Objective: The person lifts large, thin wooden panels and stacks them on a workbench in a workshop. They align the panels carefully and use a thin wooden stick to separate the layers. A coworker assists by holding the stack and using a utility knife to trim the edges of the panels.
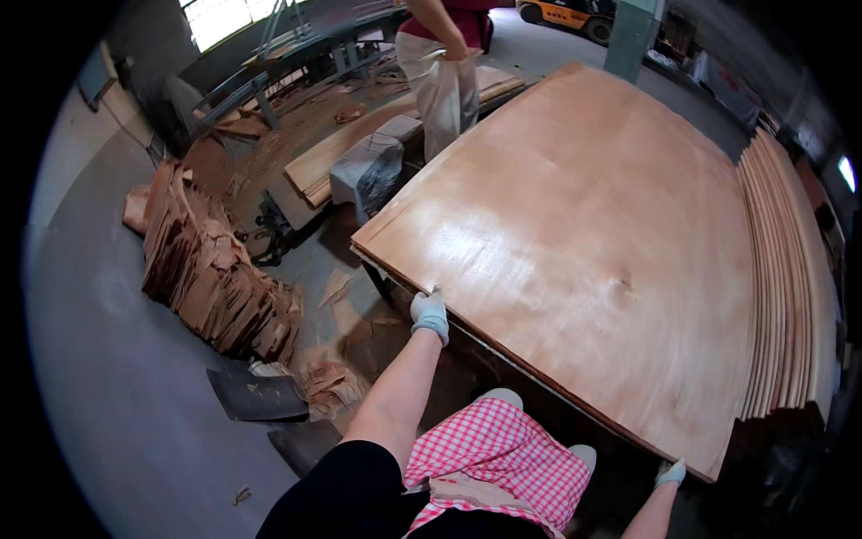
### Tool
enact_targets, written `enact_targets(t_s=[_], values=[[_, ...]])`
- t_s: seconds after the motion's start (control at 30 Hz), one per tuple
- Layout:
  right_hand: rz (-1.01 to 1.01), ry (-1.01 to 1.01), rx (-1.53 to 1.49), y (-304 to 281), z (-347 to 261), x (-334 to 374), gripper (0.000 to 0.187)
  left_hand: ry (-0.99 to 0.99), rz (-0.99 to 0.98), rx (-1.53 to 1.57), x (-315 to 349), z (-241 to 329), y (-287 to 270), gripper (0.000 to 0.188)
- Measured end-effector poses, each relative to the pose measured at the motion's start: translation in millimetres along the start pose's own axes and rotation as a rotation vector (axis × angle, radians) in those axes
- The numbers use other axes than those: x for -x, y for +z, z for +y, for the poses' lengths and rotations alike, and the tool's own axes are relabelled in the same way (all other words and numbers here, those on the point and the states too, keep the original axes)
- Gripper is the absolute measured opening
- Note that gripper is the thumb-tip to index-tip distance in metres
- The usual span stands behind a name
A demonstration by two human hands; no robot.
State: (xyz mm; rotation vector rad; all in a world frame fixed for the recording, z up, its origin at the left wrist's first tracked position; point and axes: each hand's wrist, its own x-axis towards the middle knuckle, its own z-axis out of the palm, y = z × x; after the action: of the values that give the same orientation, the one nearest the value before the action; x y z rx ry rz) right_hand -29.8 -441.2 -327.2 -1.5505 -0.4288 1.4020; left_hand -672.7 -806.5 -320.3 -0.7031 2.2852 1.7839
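A large reddish-brown wood veneer sheet (pixel 575 242) lies flat on top of a table-high stack in front of me. My left hand (pixel 430 312), in a pale glove, is closed on its near edge, thumb on top and the other fingers hidden below. Close to the near right corner, my right hand (pixel 670 472), also gloved, grips the same edge; most of its fingers are out of sight under the rim. A glossy patch and a small knot mark the sheet's surface.
A thick stack of sheets (pixel 786 278) stands right of the table. Broken veneer scraps (pixel 206 269) are piled at left, with loose pieces (pixel 332 382) on the floor. Another person (pixel 440 72) stands at the far left side, near a plastic-wrapped bundle (pixel 370 166). A forklift (pixel 570 16) is farther back.
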Motion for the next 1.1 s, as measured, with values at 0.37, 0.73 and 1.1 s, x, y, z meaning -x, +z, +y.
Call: enact_targets(t_s=[0.37, 0.73, 1.1], values=[[0.097, -0.088, -0.068, -7, 2, -26, 0.033, -0.062, -0.203, 0.366, 42, 24, 20, 0.024], [0.259, -0.214, -0.298, 31, 36, 46, 0.045, -0.211, -0.196, 0.469, 3, 11, -5, 0.024], [-0.023, -1.321, 1.23, 80, 42, 141, 0.048, 1.214, -0.413, -1.014, 164, 29, 21, 0.071]])
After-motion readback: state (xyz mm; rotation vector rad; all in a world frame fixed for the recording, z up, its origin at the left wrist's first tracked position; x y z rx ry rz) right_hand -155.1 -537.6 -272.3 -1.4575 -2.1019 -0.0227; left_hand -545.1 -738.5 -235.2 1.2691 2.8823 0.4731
